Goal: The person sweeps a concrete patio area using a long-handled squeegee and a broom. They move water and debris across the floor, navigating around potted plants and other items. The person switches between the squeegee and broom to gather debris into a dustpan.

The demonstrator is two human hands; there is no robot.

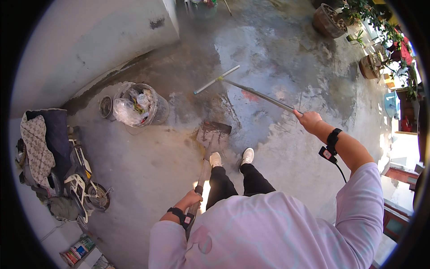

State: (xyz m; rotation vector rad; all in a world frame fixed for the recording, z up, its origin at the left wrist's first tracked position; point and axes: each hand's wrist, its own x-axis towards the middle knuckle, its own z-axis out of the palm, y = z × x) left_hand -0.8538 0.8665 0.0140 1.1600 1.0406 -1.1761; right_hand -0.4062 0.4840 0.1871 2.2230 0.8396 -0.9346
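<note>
My left hand [192, 198] grips the wooden handle of a shovel [214, 133], whose flat, dirt-coated metal blade lies on the concrete floor just ahead of my feet. My right hand [308, 120] is closed around the long pole of a floor squeegee [262, 96], out to the right. The squeegee's narrow crossbar [206, 86] rests on wet floor beyond the shovel blade, not touching it. Dark, damp concrete [191, 64] spreads around the crossbar and towards the wall.
A clear plastic bucket [161, 109] full of plastic bags and scraps stands left, beside a small round container [106, 107]. A partly covered electric bike or scooter [88, 188] is at far left. A wall [111, 43] rises upper left. Potted plants [331, 22] line the right.
</note>
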